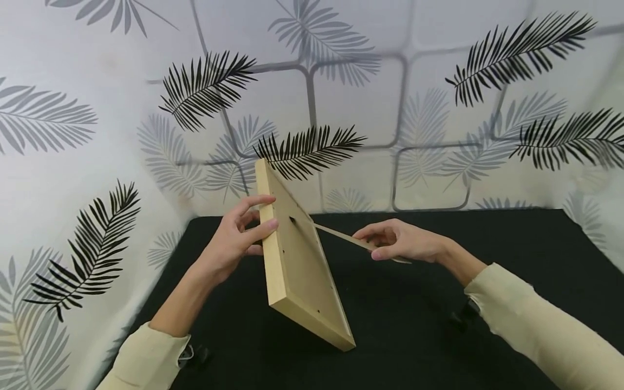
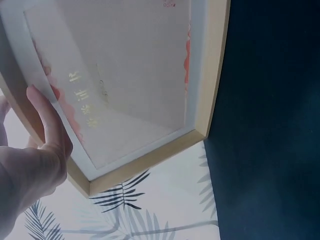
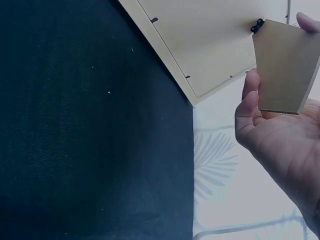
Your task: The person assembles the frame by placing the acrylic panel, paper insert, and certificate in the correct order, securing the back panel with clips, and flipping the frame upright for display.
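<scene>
A light wooden picture frame (image 1: pixel 302 265) is held up on edge, tilted, its back panel facing right. My left hand (image 1: pixel 226 241) grips its left edge, with thumb and fingers on the wooden border. In the left wrist view a certificate (image 2: pixel 135 80) with gold characters and red edging shows behind the frame's front. My right hand (image 1: pixel 409 242) holds the flat stand leg (image 1: pixel 343 235) swung out from the back panel, fingers and thumb at its sides. A small black hinge (image 3: pixel 257 25) joins this leg to the back. Small dark tabs (image 3: pixel 154 20) line the panel's edge.
A black cloth (image 1: pixel 439 336) covers the table under both hands. Behind it rises a pale wall (image 1: pixel 361 179) patterned with grey and black leaves. The frame's lower corner comes close over the cloth.
</scene>
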Demonstrator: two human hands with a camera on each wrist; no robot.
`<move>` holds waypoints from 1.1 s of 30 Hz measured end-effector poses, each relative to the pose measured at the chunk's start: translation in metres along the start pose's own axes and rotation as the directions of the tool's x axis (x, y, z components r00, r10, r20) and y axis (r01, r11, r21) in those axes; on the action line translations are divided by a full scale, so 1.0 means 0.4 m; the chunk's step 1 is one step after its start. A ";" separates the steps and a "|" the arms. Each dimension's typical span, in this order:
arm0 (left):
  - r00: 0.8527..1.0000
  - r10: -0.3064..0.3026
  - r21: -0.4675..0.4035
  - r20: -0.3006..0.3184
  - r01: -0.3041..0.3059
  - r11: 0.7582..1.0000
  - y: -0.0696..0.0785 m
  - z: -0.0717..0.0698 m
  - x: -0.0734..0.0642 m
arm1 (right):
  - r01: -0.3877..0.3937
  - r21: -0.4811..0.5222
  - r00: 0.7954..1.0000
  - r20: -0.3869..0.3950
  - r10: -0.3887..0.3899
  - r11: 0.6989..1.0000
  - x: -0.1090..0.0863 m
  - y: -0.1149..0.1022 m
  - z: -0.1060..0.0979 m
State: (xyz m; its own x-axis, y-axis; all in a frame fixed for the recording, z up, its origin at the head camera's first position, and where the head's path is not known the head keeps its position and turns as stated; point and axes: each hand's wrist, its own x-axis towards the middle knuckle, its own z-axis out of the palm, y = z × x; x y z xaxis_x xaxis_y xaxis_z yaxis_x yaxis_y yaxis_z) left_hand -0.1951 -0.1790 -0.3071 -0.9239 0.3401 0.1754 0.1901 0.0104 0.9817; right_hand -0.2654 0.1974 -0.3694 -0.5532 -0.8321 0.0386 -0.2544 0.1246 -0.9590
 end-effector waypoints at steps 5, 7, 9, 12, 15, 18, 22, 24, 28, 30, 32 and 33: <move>1.000 0.016 -0.003 -0.001 -0.016 1.000 0.002 0.005 -0.004 | 0.001 -0.008 1.000 0.002 -0.001 1.000 0.000 -0.002 0.004; 1.000 0.028 0.001 -0.003 -0.028 1.000 0.008 0.009 -0.005 | 0.006 -0.007 1.000 0.001 -0.006 1.000 -0.003 -0.008 0.003; 0.999 0.044 0.009 -0.004 -0.044 0.999 0.015 0.012 -0.005 | 0.011 -0.005 1.000 -0.004 -0.011 1.000 -0.005 -0.016 0.001; 0.997 0.075 0.018 -0.001 -0.075 0.997 0.029 0.017 -0.003 | 0.016 -0.004 1.000 -0.016 -0.016 1.000 -0.009 -0.029 -0.005; 0.995 0.102 0.031 0.009 -0.102 0.994 0.043 0.021 -0.001 | 0.015 -0.013 1.000 -0.016 -0.015 1.000 -0.012 -0.041 -0.009; 0.993 0.114 0.052 0.014 -0.114 0.992 0.053 0.024 0.001 | 0.014 -0.012 1.000 -0.001 -0.014 1.000 -0.015 -0.048 -0.009; 0.995 0.104 0.061 0.003 -0.104 0.993 0.055 0.026 0.004 | 0.019 0.000 0.999 0.034 -0.019 1.000 -0.013 -0.045 -0.006; 0.995 0.096 0.048 -0.001 -0.096 0.994 0.057 0.027 0.005 | 0.025 0.004 0.998 0.049 -0.026 1.000 -0.011 -0.040 -0.003; 0.997 0.078 0.015 0.004 -0.078 0.997 0.059 0.032 0.004 | 0.033 0.012 0.997 0.062 -0.034 0.999 -0.011 -0.030 0.004; 0.997 0.074 0.011 0.014 -0.074 0.997 0.060 0.034 0.003 | 0.031 0.020 0.997 0.065 -0.032 0.999 -0.012 -0.025 0.006; 0.997 0.067 0.006 0.024 -0.067 0.998 0.060 0.036 0.003 | 0.034 0.030 0.997 0.073 -0.036 0.999 -0.014 -0.020 0.008; 0.998 0.063 0.004 0.027 -0.063 0.998 0.060 0.036 0.002 | 0.033 0.035 0.996 0.078 -0.035 0.999 -0.014 -0.017 0.008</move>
State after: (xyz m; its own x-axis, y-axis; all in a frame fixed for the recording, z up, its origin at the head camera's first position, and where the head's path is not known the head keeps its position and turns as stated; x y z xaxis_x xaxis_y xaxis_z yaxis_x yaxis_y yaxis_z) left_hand -0.1865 -0.1649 -0.2846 -0.9007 0.3657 0.2345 0.2493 -0.0070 0.9684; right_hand -0.2578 0.1996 -0.3641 -0.4805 -0.8755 0.0507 -0.2446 0.0783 -0.9665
